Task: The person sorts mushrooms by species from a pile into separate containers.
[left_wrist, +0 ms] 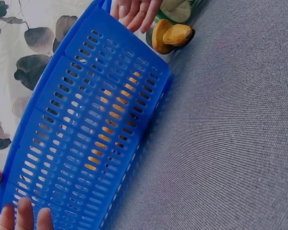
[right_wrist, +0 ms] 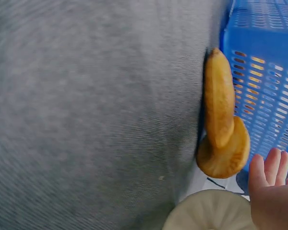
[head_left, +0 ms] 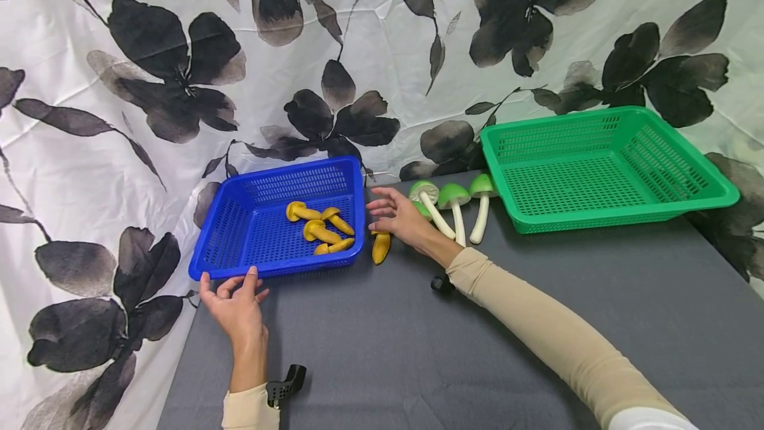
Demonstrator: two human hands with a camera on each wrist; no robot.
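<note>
Since the action's all around the blue basket (head_left: 310,265), that's where I'd watch for trouble. Left hand (head_left: 239,310) is at its near rim, out by the corner, fingers loose and a bit spread, tips touching the plastic, no real wrap around it that I can see. Right hand (head_left: 406,221) hovers just off the basket's other side, fingers fairly straight and relaxed with nothing in them.

The loose yellow mushroom (head_left: 381,249) lies on the tabletop (head_left: 358,350) just below the right hand's fingers, right beside the basket wall. Can't tell from these angles if it's actually touching. Four more yellow mushrooms (head_left: 313,229) are in the basket, between the two hands.

What could go wrong, imo: that gap by the wall looks tight, so fingers dropping in at a bad angle could jam the loose one against the basket or send it rolling. Also the green-capped mushrooms (head_left: 453,195) are just beyond the right wrist, stems running up close to it, so a sloppy sideways swing might scatter them. And if the left hand leans too hard on that rim, the basket could tip or slide. Green basket (head_left: 627,219) is well off to the right hand's right, so probably safe.
</note>
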